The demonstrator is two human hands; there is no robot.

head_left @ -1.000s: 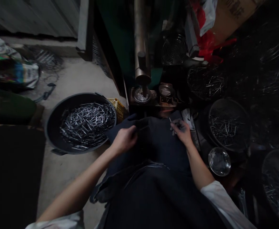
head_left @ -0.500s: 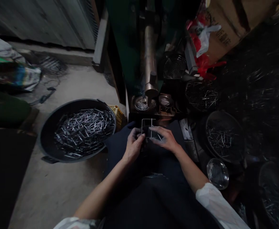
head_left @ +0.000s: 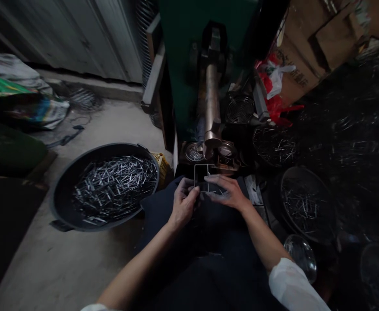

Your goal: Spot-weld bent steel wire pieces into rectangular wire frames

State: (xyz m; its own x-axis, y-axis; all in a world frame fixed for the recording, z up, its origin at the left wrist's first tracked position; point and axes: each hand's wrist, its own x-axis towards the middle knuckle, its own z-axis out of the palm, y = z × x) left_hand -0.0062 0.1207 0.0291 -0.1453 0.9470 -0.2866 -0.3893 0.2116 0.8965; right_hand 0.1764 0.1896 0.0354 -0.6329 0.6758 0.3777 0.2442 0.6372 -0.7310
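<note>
A thin wire frame [head_left: 195, 176], roughly rectangular, stands upright between my hands, just in front of the machine's metal arm [head_left: 212, 103]. My left hand [head_left: 184, 202] is closed on its lower left side, thumb on top. Around its right side, the fingers of my right hand [head_left: 226, 191] are wrapped, with thin wire ends showing between them. Beyond the frame are a small round dish of tiny metal pieces [head_left: 194, 153] and a copper-coloured fixture [head_left: 227, 163] under the arm.
On the left a large black basin [head_left: 58, 190] holds many bent wire pieces, beside a yellow crate [head_left: 160, 163]. To the right are dark tubs of wire pieces [head_left: 302, 209], a clear bowl [head_left: 301, 258], a red bag [head_left: 278, 113] and cardboard [head_left: 301, 65].
The view has shifted, so the surroundings sit lower and the machine is more visible. Both hands keep hold of the wire frame, in nearly the same pose.
</note>
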